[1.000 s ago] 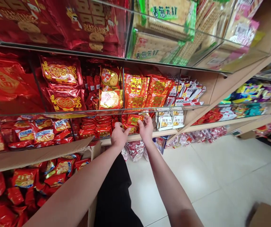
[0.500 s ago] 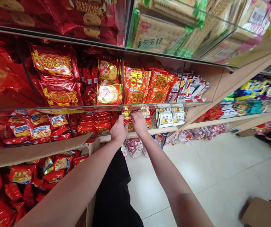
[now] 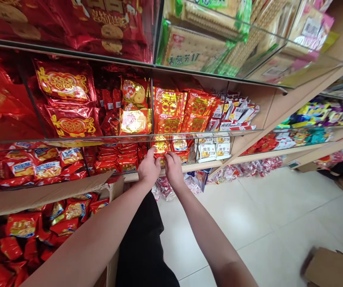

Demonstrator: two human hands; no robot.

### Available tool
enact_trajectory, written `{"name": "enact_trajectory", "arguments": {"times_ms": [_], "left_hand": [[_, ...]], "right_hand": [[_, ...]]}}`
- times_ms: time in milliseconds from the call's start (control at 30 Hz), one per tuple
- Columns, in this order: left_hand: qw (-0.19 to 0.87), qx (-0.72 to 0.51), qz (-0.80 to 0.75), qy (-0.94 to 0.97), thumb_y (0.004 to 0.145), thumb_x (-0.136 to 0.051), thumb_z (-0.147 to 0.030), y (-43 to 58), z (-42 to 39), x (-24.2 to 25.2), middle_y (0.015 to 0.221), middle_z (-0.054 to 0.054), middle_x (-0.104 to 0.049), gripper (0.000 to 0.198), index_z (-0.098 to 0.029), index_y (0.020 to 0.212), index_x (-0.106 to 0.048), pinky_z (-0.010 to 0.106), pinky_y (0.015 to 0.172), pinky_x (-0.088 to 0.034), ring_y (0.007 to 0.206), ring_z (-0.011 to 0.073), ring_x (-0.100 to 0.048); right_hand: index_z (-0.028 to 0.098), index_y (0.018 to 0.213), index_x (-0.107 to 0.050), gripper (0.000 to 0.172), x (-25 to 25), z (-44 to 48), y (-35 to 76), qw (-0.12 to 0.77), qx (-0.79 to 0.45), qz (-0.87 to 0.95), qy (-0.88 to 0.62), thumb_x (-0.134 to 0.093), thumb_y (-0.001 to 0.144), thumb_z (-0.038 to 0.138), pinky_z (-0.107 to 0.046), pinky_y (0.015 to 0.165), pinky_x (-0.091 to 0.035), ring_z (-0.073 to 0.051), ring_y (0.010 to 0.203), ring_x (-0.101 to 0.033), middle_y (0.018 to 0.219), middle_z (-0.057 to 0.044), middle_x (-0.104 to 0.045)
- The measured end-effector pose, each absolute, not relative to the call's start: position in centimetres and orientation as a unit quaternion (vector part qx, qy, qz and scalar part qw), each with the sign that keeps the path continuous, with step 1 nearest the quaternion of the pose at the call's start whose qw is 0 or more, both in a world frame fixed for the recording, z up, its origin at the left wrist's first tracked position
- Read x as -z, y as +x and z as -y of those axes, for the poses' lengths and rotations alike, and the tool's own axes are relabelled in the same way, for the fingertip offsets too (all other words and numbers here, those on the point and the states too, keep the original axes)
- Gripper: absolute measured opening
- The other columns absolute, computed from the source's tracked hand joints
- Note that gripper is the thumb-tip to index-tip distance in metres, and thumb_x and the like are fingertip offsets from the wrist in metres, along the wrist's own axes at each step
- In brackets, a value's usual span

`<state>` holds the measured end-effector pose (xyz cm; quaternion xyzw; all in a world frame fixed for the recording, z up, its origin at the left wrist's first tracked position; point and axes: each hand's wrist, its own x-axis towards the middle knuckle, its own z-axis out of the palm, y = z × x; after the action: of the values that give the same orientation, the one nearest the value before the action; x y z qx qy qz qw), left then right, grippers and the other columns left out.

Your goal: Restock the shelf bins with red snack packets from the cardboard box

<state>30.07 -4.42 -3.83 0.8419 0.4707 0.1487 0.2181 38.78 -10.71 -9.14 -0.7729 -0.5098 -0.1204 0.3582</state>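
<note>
My left hand (image 3: 149,170) and my right hand (image 3: 174,170) meet at the front of the lower shelf, fingers bent inward. Between them they pinch a small red snack packet (image 3: 162,158), mostly covered by the fingers. Just behind it stands a red and gold packet (image 3: 160,145) in the same compartment. To its right is a red packet with a white and blue label (image 3: 180,143). Stacked red packets (image 3: 117,157) fill the space left of my hands. White soda cracker packets (image 3: 209,150) sit in the compartment on the right.
An open cardboard box (image 3: 69,187) of red snack packets stands at the lower left, against the shelf. Clear dividers (image 3: 152,103) split the shelves. Bagged goods (image 3: 197,181) lie under the bottom shelf. Another carton (image 3: 328,267) rests on the tiled floor (image 3: 234,223).
My right hand has drawn back slightly from the compartment, uncovering the packets behind it. Both hands now hold the red packet at the shelf's front edge. The view has shifted a little.
</note>
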Motion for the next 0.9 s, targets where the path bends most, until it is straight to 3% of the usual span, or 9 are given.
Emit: {"name": "enact_trajectory", "arguments": {"times_ms": [167,300,567,700,900], "left_hand": [[0.183,-0.125,-0.484,0.846,0.081,-0.042,-0.037,30.7,3.5,3.2,0.087,0.007,-0.067,0.045,-0.026,0.123,-0.033,0.034,0.06,-0.044,0.079,0.0265,-0.063],[0.149,-0.104,-0.459,0.87,0.081,-0.042,-0.038,30.6,3.2,2.5,0.088,0.008,-0.067,0.045,-0.027,0.124,-0.034,0.036,0.061,-0.045,0.079,0.0292,-0.063],[0.097,-0.035,-0.361,0.927,0.083,-0.041,-0.03,31.4,2.2,1.4,0.092,0.01,-0.066,0.043,-0.029,0.126,-0.038,0.038,0.072,-0.045,0.085,0.0267,-0.063],[0.083,-0.009,-0.344,0.935,0.084,-0.037,-0.026,31.4,2.4,1.4,0.094,0.011,-0.066,0.046,-0.031,0.13,-0.034,0.036,0.07,-0.045,0.082,0.0258,-0.064],[0.071,-0.009,-0.344,0.936,0.082,-0.041,-0.036,30.9,3.0,0.7,0.095,0.009,-0.066,0.051,-0.028,0.131,-0.031,0.032,0.069,-0.045,0.086,0.0249,-0.063]], "right_hand": [[0.014,0.105,-0.058,0.028,8.4,9.7,39.5,0.357,0.11,0.507,-0.777,-0.036,0.088,0.015,-0.038,0.09,-0.041,-0.023,0.102,-0.045,0.11,-0.013,-0.051],[0.009,0.114,-0.054,0.033,9.2,10.8,38.7,0.362,0.106,0.504,-0.777,-0.035,0.089,0.017,-0.035,0.092,-0.041,-0.022,0.105,-0.045,0.112,-0.016,-0.049],[0.014,0.127,-0.047,0.041,11.6,11.5,38.8,0.365,0.087,0.515,-0.771,-0.031,0.089,0.011,-0.038,0.098,-0.037,-0.022,0.115,-0.042,0.124,-0.014,-0.048],[0.014,0.12,-0.053,0.038,11.2,11.9,38.7,0.38,0.086,0.507,-0.769,-0.032,0.089,0.012,-0.038,0.095,-0.039,-0.022,0.111,-0.044,0.121,-0.014,-0.051],[0.012,0.101,-0.062,0.029,11.1,13.4,38.2,0.425,0.086,0.479,-0.763,-0.037,0.086,0.015,-0.035,0.09,-0.043,-0.02,0.1,-0.05,0.105,-0.013,-0.055]]}}
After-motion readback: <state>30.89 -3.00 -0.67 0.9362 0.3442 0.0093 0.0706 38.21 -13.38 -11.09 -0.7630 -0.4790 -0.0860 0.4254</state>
